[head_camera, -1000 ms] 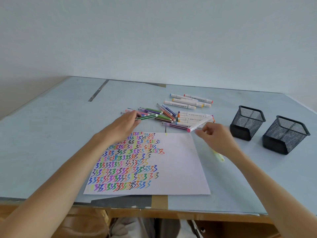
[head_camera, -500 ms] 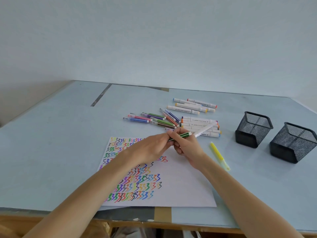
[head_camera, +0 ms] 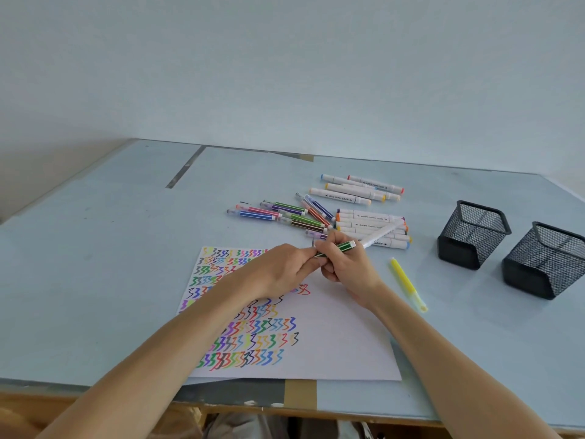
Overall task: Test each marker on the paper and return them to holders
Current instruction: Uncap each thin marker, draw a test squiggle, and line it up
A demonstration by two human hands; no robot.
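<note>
Over the top edge of the white paper (head_camera: 335, 340), which is covered in coloured squiggles, my two hands meet on a green striped marker (head_camera: 341, 247). My left hand (head_camera: 280, 270) pinches its left end. My right hand (head_camera: 348, 269) grips its barrel and also holds a white marker (head_camera: 378, 236) that sticks out up and to the right. Two black mesh holders (head_camera: 471, 237) (head_camera: 546, 261) stand at the right with no marker showing inside.
Several thin striped markers (head_camera: 285, 213) lie beyond the paper. Several thick white markers lie in two groups (head_camera: 370, 221) (head_camera: 361, 190) behind them. A yellow highlighter (head_camera: 407, 284) lies between paper and holders. The table's front edge (head_camera: 300, 394) is close to me.
My left hand lifted the green striped marker from the pile and brought it over the paper. My right hand, holding the white marker, moved left and took hold of the green one too.
</note>
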